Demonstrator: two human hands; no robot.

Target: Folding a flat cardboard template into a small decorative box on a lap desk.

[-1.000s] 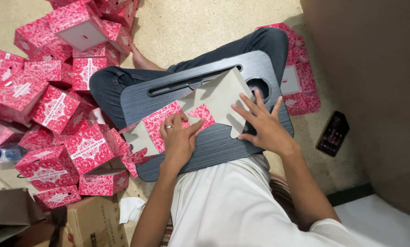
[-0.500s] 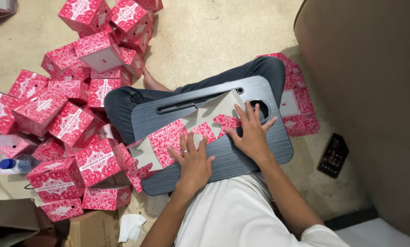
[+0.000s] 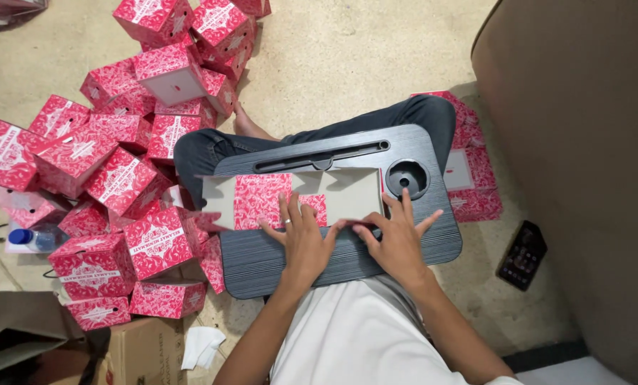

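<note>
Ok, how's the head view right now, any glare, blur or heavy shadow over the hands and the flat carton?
Head view: sharp, with even indoor light and no glare; the left hand and right hand show crisp on the flat carton; only soft shadows fall on the lap tray; the piled pink boxes lean outward near the left edge, a wide-lens stretch.
</note>
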